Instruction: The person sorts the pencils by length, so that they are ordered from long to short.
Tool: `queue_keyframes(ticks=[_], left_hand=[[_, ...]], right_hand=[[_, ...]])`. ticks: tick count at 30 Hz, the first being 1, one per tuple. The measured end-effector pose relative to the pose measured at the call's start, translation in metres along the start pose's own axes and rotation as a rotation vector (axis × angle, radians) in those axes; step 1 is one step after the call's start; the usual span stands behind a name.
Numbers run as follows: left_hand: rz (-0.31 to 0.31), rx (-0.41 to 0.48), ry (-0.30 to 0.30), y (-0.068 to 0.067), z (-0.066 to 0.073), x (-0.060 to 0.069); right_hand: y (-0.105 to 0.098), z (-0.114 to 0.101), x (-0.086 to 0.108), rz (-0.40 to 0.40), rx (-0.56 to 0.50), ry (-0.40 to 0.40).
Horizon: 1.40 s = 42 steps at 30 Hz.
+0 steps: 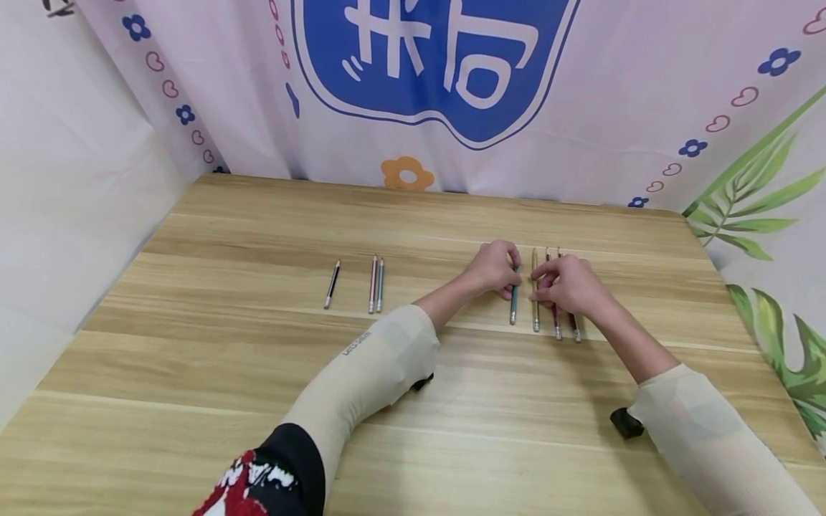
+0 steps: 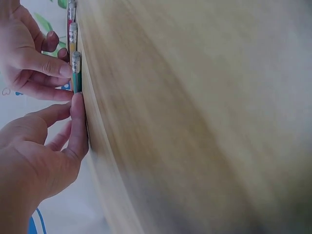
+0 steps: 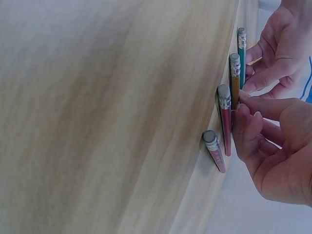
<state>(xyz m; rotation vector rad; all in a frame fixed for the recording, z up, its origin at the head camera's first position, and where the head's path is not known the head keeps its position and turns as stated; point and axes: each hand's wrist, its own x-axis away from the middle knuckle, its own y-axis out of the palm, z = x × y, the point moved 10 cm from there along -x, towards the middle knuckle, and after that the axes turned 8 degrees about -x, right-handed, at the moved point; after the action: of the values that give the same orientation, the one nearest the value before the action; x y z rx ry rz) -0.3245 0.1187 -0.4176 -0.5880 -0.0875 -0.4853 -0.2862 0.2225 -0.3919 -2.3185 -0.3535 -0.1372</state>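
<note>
My left hand (image 1: pixel 493 269) pinches a green pencil (image 1: pixel 513 308) that lies on the wooden table with its eraser end toward me. Just right of it, my right hand (image 1: pixel 571 285) holds a yellow pencil (image 1: pixel 535 312) between thumb and fingers. A red pencil (image 3: pixel 226 122) and a dark pencil (image 1: pixel 576 328) lie beneath and beside the right hand, partly covered by it in the head view. In the right wrist view, all their metal-banded erasers point the same way, and the last pencil (image 3: pixel 214 152) sits a little apart.
On the left half of the table (image 1: pixel 213 344) lie a short black pencil (image 1: pixel 332 285) and, farther right, a red pencil (image 1: pixel 373 283) beside a blue pencil (image 1: pixel 381 287). A printed cloth (image 1: pixel 581 158) hangs along the table's back edge.
</note>
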Motion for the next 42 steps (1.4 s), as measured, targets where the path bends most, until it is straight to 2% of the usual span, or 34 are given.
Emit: queue_keyframes(ticks=[32, 42], left_hand=[[-0.053, 0.099, 0.063, 0.0025, 0.0036, 0.0031], [-0.067, -0.003, 0.083, 0.004, 0.0065, 0.0008]], right_hand=[[0.0019, 0.0024, 0.0012, -0.003, 0.002, 0.012], [0.0013, 0.0025, 0.0006, -0.006, 0.0, 0.006]])
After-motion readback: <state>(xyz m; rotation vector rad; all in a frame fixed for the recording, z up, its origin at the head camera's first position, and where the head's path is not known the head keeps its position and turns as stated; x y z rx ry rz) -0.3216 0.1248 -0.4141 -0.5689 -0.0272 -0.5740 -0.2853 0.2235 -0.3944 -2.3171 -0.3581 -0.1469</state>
